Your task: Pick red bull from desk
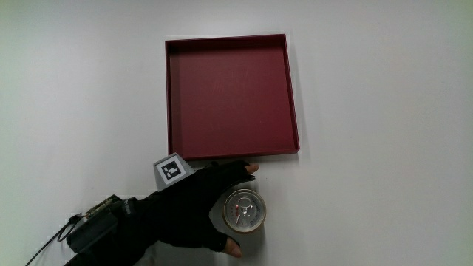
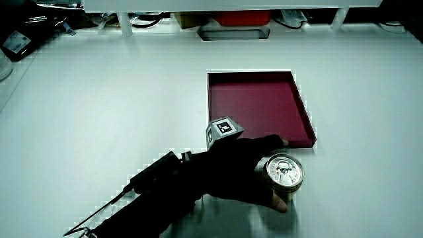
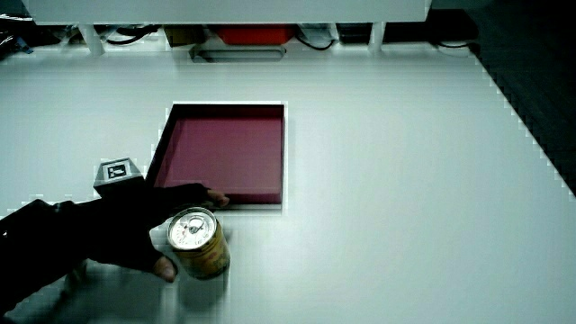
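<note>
The Red Bull can (image 1: 244, 209) stands on the white desk, its silver top with pull tab facing up; its gold side shows in a side view (image 3: 209, 257). The black-gloved hand (image 1: 218, 210) is wrapped around it, one fingertip on the side of the can nearer the tray, the thumb on the side nearer the person. In both side views the hand (image 2: 259, 175) (image 3: 160, 236) grips the can (image 2: 285, 170). The patterned cube (image 1: 171, 169) sits on the back of the hand. Whether the can is off the desk cannot be told.
A dark red square tray (image 1: 171, 96) lies just farther from the person than the can, and nothing lies in it (image 2: 307, 112) (image 3: 225, 144). A low partition (image 2: 211, 5) with a red box (image 2: 243, 18) and cables runs along the table's edge farthest from the person.
</note>
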